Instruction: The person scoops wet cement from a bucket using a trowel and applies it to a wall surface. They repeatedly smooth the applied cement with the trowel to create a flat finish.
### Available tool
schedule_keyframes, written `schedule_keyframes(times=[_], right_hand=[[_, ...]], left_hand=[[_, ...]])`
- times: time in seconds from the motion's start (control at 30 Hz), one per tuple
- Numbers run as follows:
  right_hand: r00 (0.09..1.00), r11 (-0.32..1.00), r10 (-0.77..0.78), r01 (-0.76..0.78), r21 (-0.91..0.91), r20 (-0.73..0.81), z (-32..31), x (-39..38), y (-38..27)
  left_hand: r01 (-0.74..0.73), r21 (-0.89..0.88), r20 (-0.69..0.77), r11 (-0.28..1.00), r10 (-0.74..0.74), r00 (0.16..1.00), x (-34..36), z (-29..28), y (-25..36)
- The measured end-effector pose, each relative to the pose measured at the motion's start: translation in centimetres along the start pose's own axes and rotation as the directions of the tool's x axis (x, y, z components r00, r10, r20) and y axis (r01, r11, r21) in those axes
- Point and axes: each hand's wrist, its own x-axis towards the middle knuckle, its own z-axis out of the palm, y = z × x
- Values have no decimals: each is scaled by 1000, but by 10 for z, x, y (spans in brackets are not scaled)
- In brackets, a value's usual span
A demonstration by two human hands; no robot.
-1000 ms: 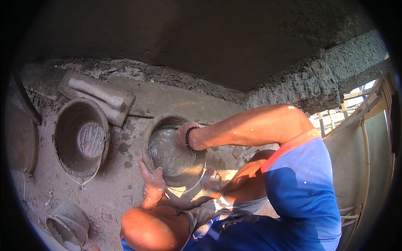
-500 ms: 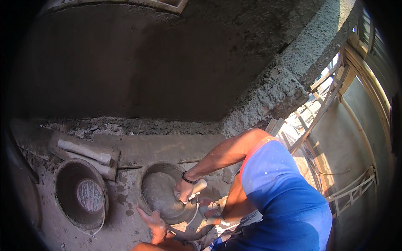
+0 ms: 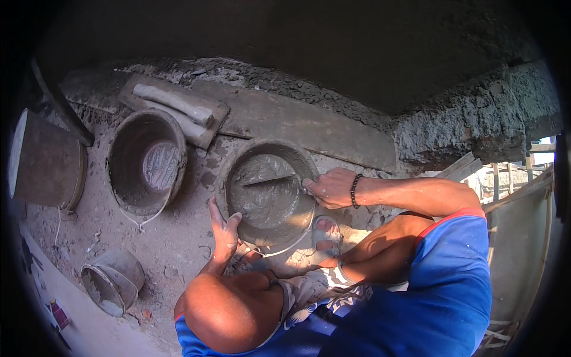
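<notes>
A round bucket with wet grey mortar stands on the ground in front of me. My left hand holds its near left side, thumb over the rim and fingers along the outside. At the right rim, my right hand is closed on the edge, a dark beaded bracelet round the wrist. A thin, dark blade, seemingly a trowel's, lies in the mortar; no handle shows. The bucket's wire handle hangs at the near side.
Left of it stands a second bucket, mortar-smeared inside. Farther left are a tipped bucket and a small pail on its side. Boards lie along the wall base, one bearing a pale stick. My foot is beside the bucket.
My right hand has let go of the trowel handle and moved to the bucket's right rim. My left hand now grips the rim. The view has tilted down, showing more ground.
</notes>
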Motion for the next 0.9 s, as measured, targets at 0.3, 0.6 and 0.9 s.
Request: schedule_keyframes(times=[0.3,0.6,0.9], right_hand=[[997,999,-17,13,-49,-80,16,-33,22],[997,999,50,-51,15,60,25,-43,43],[702,693,553,-88,716,-449,60,-138,88]], left_hand=[[-696,501,465,515,518,718,-23,-30,34],[-908,397,823,136,385,417,-20,-42,30],[-935,349,847,59,406,342,-9,-33,91]])
